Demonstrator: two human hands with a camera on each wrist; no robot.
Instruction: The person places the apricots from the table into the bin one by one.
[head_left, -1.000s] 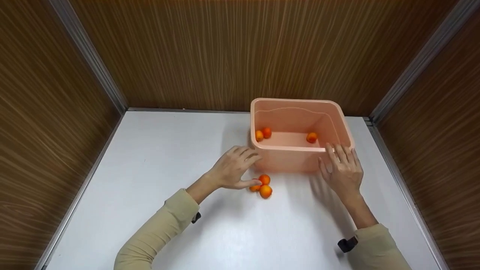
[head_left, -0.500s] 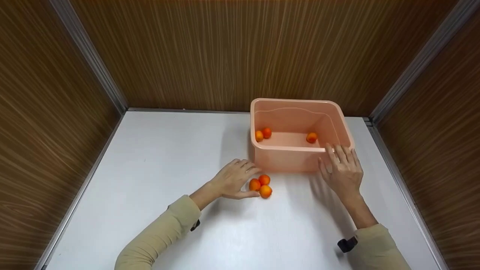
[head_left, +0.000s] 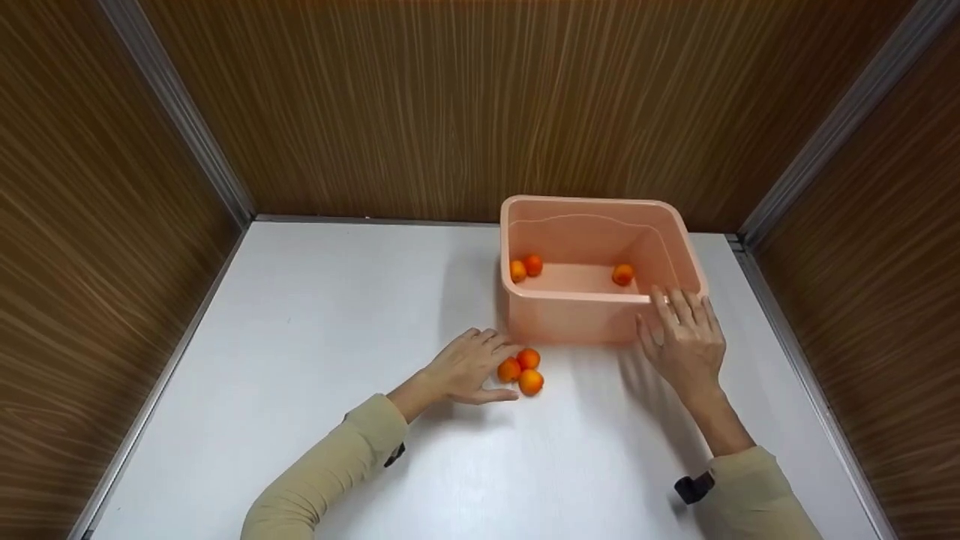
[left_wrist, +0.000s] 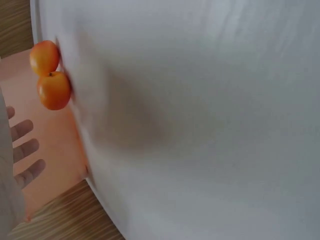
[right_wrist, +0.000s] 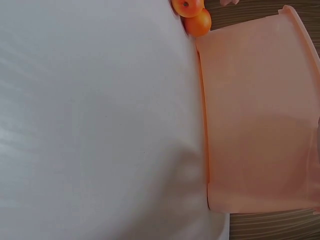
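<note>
1. Three small round orange fruits [head_left: 523, 370], smooth-skinned and glossy, lie clustered and touching on the matte white table [head_left: 315, 315], just in front of the near left corner of the rectangular pink plastic tub [head_left: 596, 315]. In the head view, the left hand [head_left: 469, 366] rests on the table beside them, fingers loosely extended and grasping nothing; whether its fingertips touch the nearest fruit cannot be told. The right hand [head_left: 684, 337] lies flat against the tub's near right wall, fingers straight and spread, reaching the rim. Only this view shows the tub's interior: three more orange fruits, a pair [head_left: 526, 267] at the left wall and a single one [head_left: 622, 274] towards the right. Brown wood-grain panels [head_left: 465, 105] enclose the table on three sides.

2. The left wrist view shows two of the table fruits [left_wrist: 49, 75], one with a dark stem dimple, against the tub's pink wall [left_wrist: 45, 150]. Fingertips of the right hand [left_wrist: 27, 150] show at the frame's left edge. The left hand itself is out of frame.

3. The right wrist view shows the tub's smooth outer wall [right_wrist: 260, 120] with its rolled rim, standing on the table. Two fruits [right_wrist: 192, 14] sit at the top edge, the nearer one close against the tub. A fingertip [right_wrist: 230, 2] of the left hand shows just beyond them.
</note>
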